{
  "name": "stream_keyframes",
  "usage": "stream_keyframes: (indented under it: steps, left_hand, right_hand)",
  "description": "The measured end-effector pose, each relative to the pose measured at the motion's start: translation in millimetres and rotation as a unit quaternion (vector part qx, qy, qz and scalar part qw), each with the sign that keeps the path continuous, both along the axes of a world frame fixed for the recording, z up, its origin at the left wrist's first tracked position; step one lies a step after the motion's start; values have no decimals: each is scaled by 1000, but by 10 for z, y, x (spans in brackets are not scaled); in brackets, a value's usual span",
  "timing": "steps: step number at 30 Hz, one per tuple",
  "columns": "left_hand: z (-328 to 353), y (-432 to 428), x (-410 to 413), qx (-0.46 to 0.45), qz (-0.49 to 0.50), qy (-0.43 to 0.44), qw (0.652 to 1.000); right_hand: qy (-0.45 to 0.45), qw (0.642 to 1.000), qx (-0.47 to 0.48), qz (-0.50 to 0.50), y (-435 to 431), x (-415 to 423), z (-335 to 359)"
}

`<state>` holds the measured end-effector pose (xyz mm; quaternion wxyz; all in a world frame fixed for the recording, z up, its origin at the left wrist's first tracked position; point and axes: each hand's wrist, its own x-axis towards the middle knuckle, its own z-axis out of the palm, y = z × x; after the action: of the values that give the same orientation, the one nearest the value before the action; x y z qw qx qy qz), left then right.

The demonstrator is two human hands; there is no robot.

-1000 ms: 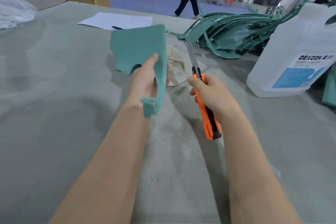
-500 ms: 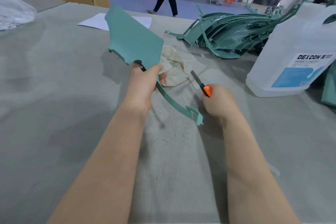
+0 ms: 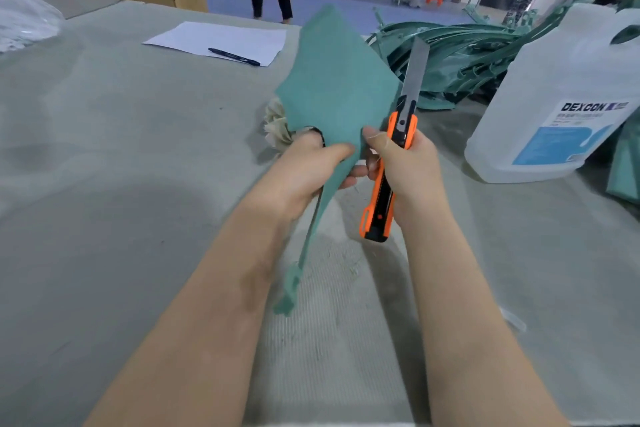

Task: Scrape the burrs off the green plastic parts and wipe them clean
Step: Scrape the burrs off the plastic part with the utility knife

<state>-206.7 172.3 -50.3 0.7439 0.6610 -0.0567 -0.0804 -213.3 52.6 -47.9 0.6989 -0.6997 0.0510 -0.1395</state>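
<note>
From my head camera I see my left hand (image 3: 304,166) holding the green plastic part (image 3: 337,94) near its lower corner, thumb on the face toward me and the other fingers behind. I keep the part lifted above the tabletop (image 3: 104,149), its wide face toward me, so I can look along its edges. Its thin strip with a clip hangs down toward 6 o'clock, between my forearms.

My right hand (image 3: 405,166) is closed around the orange knife (image 3: 388,180), with the thumb up beside the slider. The long blade points to 12 o'clock and stands just beside the part's right edge; I cannot tell if it touches. I think I hold it so to begin scraping that edge.

Both forearms reach forward, and the hands are close together, nearly touching.

A cloth (image 3: 277,125) lies behind the part at 10 o'clock, probably for wiping. More green parts (image 3: 460,55) are piled at 1 o'clock, and a white jug (image 3: 561,97) stands at 2 o'clock.
</note>
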Motion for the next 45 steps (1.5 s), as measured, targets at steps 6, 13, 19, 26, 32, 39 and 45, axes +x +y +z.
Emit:
stream_keyframes:
  steps: [6,13,19,26,32,39,45]
  left_hand:
    - [-2,121,20,116,20,40,992]
    - [-51,326,203,45,254,32,966]
    - [-79,297,154,86,250,-14,964]
    - [52,237,67,-87,2,103,991]
    - [42,137,29,-125,24,41,991]
    - [28,123,45,-98,78,-14,992]
    - [74,95,-2,-114,86,-37,989]
  right_hand:
    - [-24,995,3,-94,-127,57,-27]
    - [-22,991,104,-80,-159,40,-20]
    - [-53,996,45,-50,-131,37,-28]
    - [-65,996,24,-49,-108,40,-30]
    - [-37,999,-13,12,-81,14,-21]
    - [-28,995,-94,-30,35,9,-60]
    - [-26,985,-167,-39,106,35,-88]
